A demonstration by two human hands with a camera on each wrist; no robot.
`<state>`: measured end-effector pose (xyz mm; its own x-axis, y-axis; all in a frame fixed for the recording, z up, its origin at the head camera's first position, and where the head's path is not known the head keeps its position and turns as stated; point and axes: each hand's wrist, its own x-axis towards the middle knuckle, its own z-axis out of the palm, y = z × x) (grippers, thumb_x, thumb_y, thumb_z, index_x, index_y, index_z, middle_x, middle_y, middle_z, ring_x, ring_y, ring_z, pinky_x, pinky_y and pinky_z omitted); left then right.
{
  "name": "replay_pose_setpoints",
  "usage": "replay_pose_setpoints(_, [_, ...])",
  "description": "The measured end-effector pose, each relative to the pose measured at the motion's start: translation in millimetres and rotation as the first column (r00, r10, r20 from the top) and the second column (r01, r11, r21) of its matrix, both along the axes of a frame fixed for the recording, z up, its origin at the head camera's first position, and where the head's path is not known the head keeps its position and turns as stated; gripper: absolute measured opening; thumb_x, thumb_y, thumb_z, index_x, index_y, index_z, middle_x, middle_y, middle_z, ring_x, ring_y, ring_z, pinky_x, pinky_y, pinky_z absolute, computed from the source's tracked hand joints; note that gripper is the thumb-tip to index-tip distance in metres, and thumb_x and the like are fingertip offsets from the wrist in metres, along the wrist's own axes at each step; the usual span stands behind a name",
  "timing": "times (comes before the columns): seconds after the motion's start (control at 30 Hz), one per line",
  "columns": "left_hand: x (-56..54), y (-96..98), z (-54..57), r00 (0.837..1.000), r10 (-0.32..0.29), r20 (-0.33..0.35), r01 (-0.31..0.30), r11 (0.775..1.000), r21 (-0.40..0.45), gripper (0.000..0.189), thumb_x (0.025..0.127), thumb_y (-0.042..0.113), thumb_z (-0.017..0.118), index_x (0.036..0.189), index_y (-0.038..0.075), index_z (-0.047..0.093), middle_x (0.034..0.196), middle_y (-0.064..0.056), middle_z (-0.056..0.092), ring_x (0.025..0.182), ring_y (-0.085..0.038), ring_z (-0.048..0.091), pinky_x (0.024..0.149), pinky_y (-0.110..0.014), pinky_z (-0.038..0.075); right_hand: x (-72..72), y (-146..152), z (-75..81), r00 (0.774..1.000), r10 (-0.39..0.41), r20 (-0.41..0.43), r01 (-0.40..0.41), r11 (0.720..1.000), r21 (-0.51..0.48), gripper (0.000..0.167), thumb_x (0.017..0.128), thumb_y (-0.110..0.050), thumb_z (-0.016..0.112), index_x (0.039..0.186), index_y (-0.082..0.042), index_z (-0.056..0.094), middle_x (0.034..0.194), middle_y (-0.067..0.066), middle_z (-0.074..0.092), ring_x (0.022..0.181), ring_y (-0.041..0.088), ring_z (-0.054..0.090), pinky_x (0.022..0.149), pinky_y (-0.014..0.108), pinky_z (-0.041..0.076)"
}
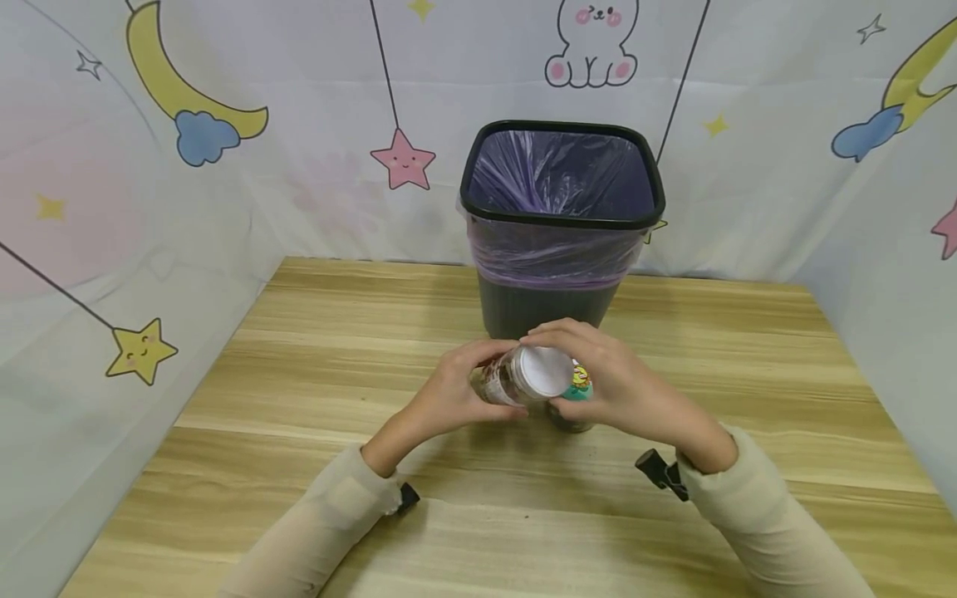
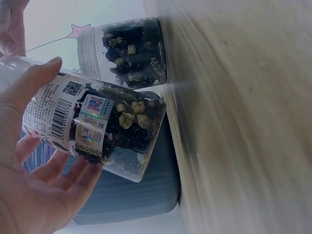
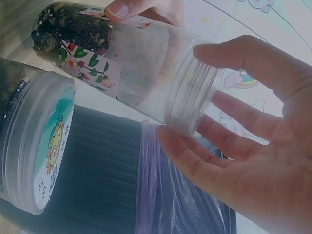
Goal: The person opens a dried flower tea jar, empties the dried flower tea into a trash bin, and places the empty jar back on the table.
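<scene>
My left hand [image 1: 452, 390] grips a clear plastic jar [image 2: 117, 122] round its body, thumb on one side and fingers on the other. Dried flower buds and dark bits lie in its lower end, and a floral label with a barcode wraps it. The jar tilts, its white lid [image 1: 546, 372] toward my right hand [image 1: 616, 378]. That hand's thumb and fingertips hold the ridged lid from opposite sides. Behind the held jar in the left wrist view, a second, similar jar [image 2: 134, 53] stands on the table, its lid label [image 3: 53, 151] green with a yellow figure.
A dark bin [image 1: 516, 303] with a purple plastic liner [image 1: 553, 253] stands just beyond my hands. The wood-grain table [image 1: 299, 374] is bordered by white curtains [image 1: 321, 75] printed with stars and moons. Black clips [image 1: 661, 473] are fixed at both sleeves.
</scene>
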<state>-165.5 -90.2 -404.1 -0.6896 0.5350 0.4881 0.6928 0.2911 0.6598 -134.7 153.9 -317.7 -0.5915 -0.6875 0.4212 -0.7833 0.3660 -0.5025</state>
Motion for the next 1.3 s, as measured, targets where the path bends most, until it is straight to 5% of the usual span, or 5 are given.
replay_pose_setpoints(0.23, [-1.2, 1.6, 0.9, 1.000, 0.011, -0.026, -0.011, 1.000, -0.010, 0.075, 0.067, 0.025, 0.095, 0.133, 0.009, 0.061, 0.125, -0.003, 0.065, 0.110, -0.015, 0.062, 0.090, -0.029, 0.053, 2.2, 0.3, 1.1, 1.000, 0.014, -0.027, -0.013, 1.000, 0.027, 0.070, 0.078, -0.010, 0.086, 0.139, -0.005, 0.051, 0.139, 0.008, 0.047, 0.124, 0.022, 0.049, 0.093, 0.039, 0.050])
replay_pose_setpoints(0.47, [-0.9, 1.8, 3.3, 0.999, 0.014, -0.039, -0.014, 1.000, -0.013, 0.073, 0.068, 0.027, 0.094, 0.131, 0.011, 0.062, 0.123, -0.002, 0.066, 0.107, -0.013, 0.062, 0.089, -0.029, 0.053, 3.3, -4.6, -4.3, 0.982, -0.129, -0.139, 0.138, 0.989, 0.059, 0.073, 0.081, -0.030, 0.084, 0.140, -0.001, 0.050, 0.133, 0.015, 0.047, 0.118, 0.027, 0.047, 0.093, 0.042, 0.048])
replay_pose_setpoints(0.67, [-0.2, 2.4, 4.6, 0.998, 0.024, -0.054, -0.025, 0.999, -0.021, 0.075, 0.066, 0.025, 0.095, 0.131, 0.010, 0.062, 0.124, -0.004, 0.066, 0.105, -0.015, 0.063, 0.086, -0.030, 0.054, 4.4, -3.7, -6.0, 0.979, -0.133, -0.154, 0.142, 0.989, 0.046, 0.067, 0.080, -0.022, 0.086, 0.135, 0.000, 0.055, 0.121, 0.012, 0.051, 0.102, 0.020, 0.051, 0.080, 0.034, 0.050])
replay_pose_setpoints(0.97, [1.9, 2.3, 4.4, 0.998, 0.039, -0.041, -0.040, 0.999, -0.034, 0.074, 0.065, 0.022, 0.096, 0.130, 0.011, 0.063, 0.122, -0.003, 0.066, 0.107, -0.018, 0.063, 0.087, -0.032, 0.053, 8.4, 2.4, 1.3, 0.999, -0.039, -0.031, 0.041, 0.994, 0.097, 0.060, 0.083, -0.005, 0.078, 0.139, -0.009, 0.055, 0.135, 0.009, 0.046, 0.119, 0.025, 0.045, 0.089, 0.042, 0.049])
replay_pose_setpoints(1.3, [3.3, -1.4, 4.3, 0.998, 0.052, -0.018, -0.052, 0.998, -0.038, 0.073, 0.067, 0.023, 0.094, 0.131, 0.010, 0.063, 0.123, -0.003, 0.066, 0.106, -0.020, 0.064, 0.087, -0.030, 0.054, 9.9, -4.4, -3.4, 0.985, -0.113, -0.131, 0.119, 0.992, 0.045, 0.068, 0.082, -0.026, 0.084, 0.140, -0.008, 0.052, 0.135, 0.014, 0.045, 0.119, 0.027, 0.048, 0.090, 0.041, 0.049])
